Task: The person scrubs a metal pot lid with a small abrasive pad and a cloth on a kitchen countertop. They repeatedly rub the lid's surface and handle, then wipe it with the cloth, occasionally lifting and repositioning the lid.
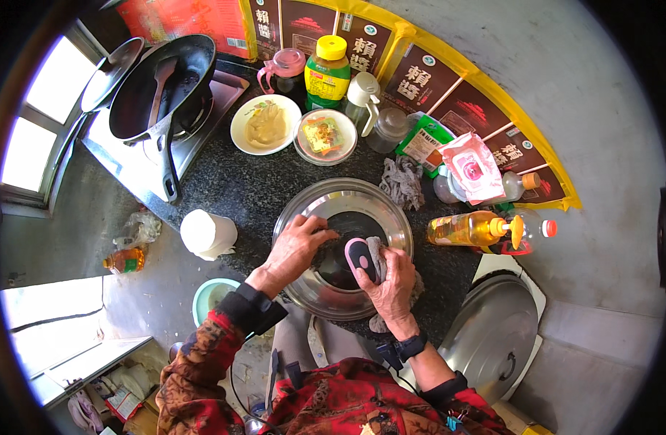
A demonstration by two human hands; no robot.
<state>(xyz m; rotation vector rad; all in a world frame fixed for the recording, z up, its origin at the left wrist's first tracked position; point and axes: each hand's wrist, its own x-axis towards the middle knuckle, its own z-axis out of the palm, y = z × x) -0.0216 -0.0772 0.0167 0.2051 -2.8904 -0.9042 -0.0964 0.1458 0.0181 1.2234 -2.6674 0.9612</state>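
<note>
In front of me on the dark speckled counter [257,185] lies a round glass lid with a broad steel rim [338,185]. My left hand [297,244] is over the lid's left side, fingers bent and apart, holding nothing visible; whether the fingertips touch the glass is unclear. A grey cloth [375,255] is bunched in my right hand [390,283], against a black oval piece with a pink edge [357,260]. This piece looks like the lid's knob, and my right thumb rests on its lower edge. More grey cloth shows under and beside the right hand.
Behind the lid stand a plate of pale food [266,128], a covered bowl [325,137] and several condiment containers. A frying pan [132,109] sits on the stove, left. A white cup [208,234], crumpled grey rag [402,182], pump bottle [463,228] and large metal lid [496,331] surround the workspace.
</note>
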